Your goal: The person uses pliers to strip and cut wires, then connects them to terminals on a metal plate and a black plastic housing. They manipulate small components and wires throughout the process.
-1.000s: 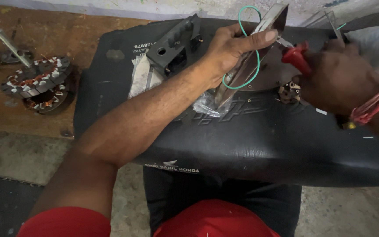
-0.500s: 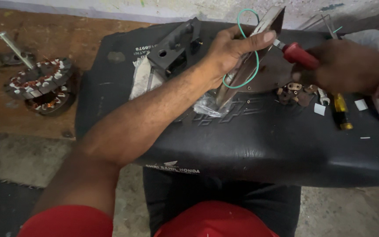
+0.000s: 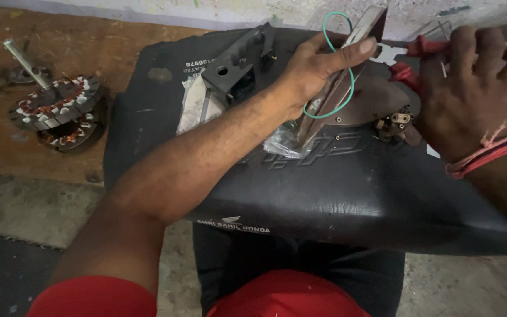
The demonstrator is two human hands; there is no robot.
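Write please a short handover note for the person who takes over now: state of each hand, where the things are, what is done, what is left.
Left hand: holds a flat metal strip tilted up off the black seat; a green wire loop hangs around it.
Right hand: grips red-handled pliers, jaws close to the strip's upper end.
On the seat: a black plastic part, clear wrapping, a small metal piece.
On the wooden floor at left: a wound stator with a shaft.
Done: strip lifted, pliers brought up.
Left: whether the pliers already bite cannot be told.
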